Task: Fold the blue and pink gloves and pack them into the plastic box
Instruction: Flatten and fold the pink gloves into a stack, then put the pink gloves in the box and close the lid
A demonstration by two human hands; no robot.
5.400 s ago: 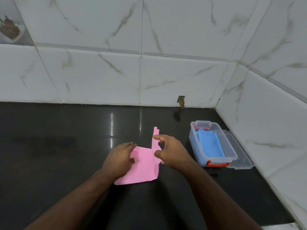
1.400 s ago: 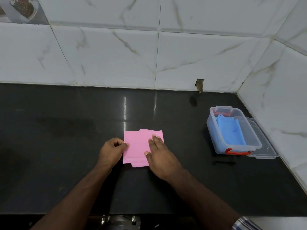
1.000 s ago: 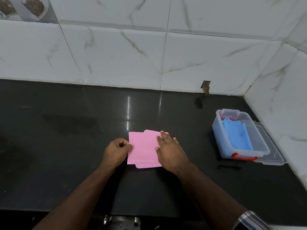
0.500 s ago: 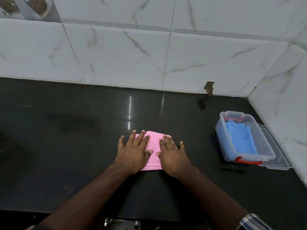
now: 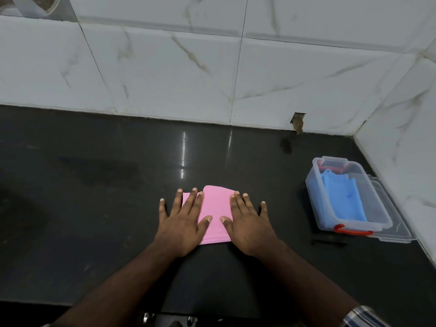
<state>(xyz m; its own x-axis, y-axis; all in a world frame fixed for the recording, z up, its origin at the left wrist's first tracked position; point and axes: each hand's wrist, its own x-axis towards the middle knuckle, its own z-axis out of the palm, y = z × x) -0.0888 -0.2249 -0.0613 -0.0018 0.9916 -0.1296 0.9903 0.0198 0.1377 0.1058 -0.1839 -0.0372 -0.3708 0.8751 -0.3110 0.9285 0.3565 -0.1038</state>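
A folded pink glove [image 5: 215,208] lies flat on the black counter, near its front edge. My left hand [image 5: 181,220] rests palm down on the glove's left part, fingers spread. My right hand [image 5: 247,223] lies flat on its right part, fingers apart too. Only the middle strip and the far edge of the glove show between the hands. At the right, a clear plastic box [image 5: 313,199] with red latches stands open. A folded blue glove [image 5: 342,199] lies inside it.
The box's clear lid [image 5: 396,230] lies under and beside the box, against the right tiled wall [image 5: 401,114]. The back wall has a chipped hole [image 5: 297,121] near the corner. Metal fittings [image 5: 169,318] show below the counter's front edge.
Over the last second both hands went from pinching and folding the pink glove to lying flat on it, and in the last half second they slid slightly apart.
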